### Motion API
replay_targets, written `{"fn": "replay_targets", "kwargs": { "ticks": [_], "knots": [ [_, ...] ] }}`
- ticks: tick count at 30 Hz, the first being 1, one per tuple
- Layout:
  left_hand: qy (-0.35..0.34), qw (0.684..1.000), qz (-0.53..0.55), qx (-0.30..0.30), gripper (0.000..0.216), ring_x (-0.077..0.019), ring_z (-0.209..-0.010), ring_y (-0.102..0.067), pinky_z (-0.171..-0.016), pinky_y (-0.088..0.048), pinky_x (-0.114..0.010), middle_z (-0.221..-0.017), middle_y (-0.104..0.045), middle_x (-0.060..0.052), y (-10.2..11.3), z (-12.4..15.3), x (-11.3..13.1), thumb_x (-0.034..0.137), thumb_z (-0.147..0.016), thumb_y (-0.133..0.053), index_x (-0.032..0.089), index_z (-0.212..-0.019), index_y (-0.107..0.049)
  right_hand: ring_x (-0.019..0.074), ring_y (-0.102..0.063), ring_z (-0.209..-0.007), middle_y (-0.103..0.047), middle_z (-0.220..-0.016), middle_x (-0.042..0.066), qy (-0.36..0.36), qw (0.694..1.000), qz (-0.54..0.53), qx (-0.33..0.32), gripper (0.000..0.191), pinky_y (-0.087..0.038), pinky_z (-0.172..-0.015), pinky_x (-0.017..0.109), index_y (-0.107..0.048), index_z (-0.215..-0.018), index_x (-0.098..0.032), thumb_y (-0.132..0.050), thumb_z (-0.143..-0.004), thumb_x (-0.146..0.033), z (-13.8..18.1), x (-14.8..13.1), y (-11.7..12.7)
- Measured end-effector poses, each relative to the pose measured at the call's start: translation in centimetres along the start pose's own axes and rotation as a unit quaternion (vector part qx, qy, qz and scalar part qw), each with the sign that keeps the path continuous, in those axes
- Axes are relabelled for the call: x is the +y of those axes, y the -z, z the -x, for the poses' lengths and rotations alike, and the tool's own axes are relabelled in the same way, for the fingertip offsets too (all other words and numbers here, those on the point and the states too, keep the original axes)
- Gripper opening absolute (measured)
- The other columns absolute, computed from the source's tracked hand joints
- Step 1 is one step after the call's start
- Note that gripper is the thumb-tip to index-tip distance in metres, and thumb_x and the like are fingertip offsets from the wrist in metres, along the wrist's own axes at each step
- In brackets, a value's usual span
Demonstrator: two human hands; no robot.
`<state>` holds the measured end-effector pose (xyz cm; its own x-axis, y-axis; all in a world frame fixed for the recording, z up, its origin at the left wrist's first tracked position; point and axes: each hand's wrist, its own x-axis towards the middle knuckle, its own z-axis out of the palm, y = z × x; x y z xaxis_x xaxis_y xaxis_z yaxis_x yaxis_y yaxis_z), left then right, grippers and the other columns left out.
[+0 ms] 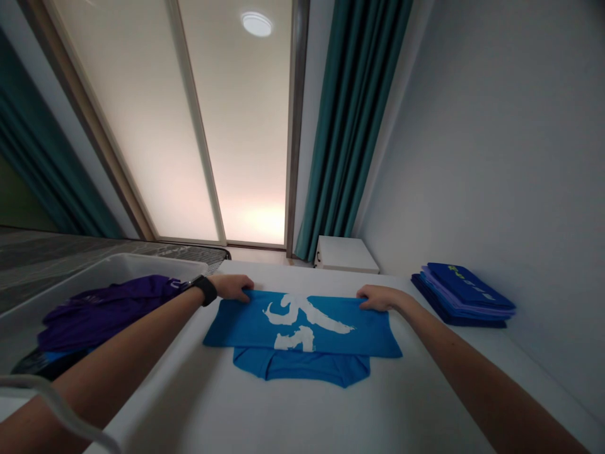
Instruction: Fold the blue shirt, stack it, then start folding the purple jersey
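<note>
A bright blue T-shirt (331, 334) with a white brush-stroke print lies partly folded on the white table (265, 410). My left hand (232, 285), with a black watch on its wrist, grips the shirt's far left corner, fingers curled over the edge. At the far right corner my right hand (377, 297) pinches the fabric in the same way. The shirt's lower layer sticks out below the folded upper part.
A clear plastic bin (57, 296) at the left holds purple clothes (108, 309). A stack of folded blue and purple shirts (466, 293) sits at the right by the wall. A small white cabinet (345, 253), teal curtains (352, 126) and a frosted sliding door stand beyond.
</note>
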<state>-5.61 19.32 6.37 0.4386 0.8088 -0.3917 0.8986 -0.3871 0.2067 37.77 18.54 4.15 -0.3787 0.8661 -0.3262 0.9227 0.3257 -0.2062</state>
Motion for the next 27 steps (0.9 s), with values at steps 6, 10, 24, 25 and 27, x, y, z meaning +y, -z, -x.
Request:
{"fn": "replay_targets", "kwargs": {
  "ticks": [6, 10, 24, 25, 27],
  "knots": [
    [0.028, 0.978, -0.05, 0.201, 0.02, -0.0262, -0.102, -0.059, -0.079, -0.045, -0.033, -0.113, -0.062, -0.009, 2.4, 0.3, 1.7, 0.027, -0.085, -0.048, 0.02, -0.101, -0.058, 0.0245, -0.058, -0.097, -0.066, -0.107, 0.012, -0.037, 0.982, 0.051, 0.177, 0.016, -0.039, -0.078, 0.032, -0.064, -0.097, -0.016, -0.05, -0.088, -0.02, 0.7, 0.0, 2.7],
    [0.041, 0.925, -0.057, 0.372, 0.018, -0.0219, -0.089, -0.061, -0.072, -0.045, -0.031, -0.108, -0.061, -0.008, 3.6, 1.1, 3.3, 0.027, -0.091, -0.043, 0.019, -0.102, -0.055, 0.0275, -0.054, -0.104, -0.061, -0.111, 0.014, -0.052, 0.928, 0.1, 0.356, 0.02, -0.035, -0.081, 0.036, -0.057, -0.105, -0.017, -0.041, -0.093, -0.019, 1.7, 0.2, 4.3],
    [0.058, 0.949, -0.033, 0.307, 0.018, -0.0223, -0.103, -0.059, -0.08, -0.047, -0.032, -0.111, -0.057, -0.006, -7.9, 1.5, 3.8, 0.014, -0.088, -0.046, 0.022, -0.102, -0.053, 0.0242, -0.054, -0.096, -0.06, -0.1, 0.006, -0.017, 0.939, 0.088, 0.331, 0.021, -0.034, -0.081, 0.035, -0.053, -0.095, -0.02, -0.045, -0.082, -0.005, 3.1, 0.1, -8.4],
    [0.056, 0.949, -0.034, 0.309, 0.018, -0.0223, -0.102, -0.059, -0.079, -0.048, -0.032, -0.11, -0.057, -0.007, -7.9, 1.6, 3.7, 0.014, -0.088, -0.045, 0.022, -0.102, -0.053, 0.0242, -0.053, -0.096, -0.06, -0.1, 0.006, -0.016, 0.94, 0.09, 0.328, 0.021, -0.034, -0.082, 0.035, -0.053, -0.095, -0.021, -0.045, -0.082, -0.005, 3.2, 0.1, -8.3],
    [0.047, 0.948, -0.035, 0.314, 0.017, -0.0222, -0.1, -0.06, -0.077, -0.048, -0.032, -0.109, -0.057, -0.007, -7.8, 1.8, 3.7, 0.014, -0.089, -0.044, 0.022, -0.101, -0.052, 0.0242, -0.053, -0.096, -0.06, -0.1, 0.006, -0.016, 0.941, 0.095, 0.326, 0.023, -0.034, -0.082, 0.035, -0.053, -0.095, -0.021, -0.044, -0.082, -0.004, 3.3, 0.0, -8.1]
  ]
}}
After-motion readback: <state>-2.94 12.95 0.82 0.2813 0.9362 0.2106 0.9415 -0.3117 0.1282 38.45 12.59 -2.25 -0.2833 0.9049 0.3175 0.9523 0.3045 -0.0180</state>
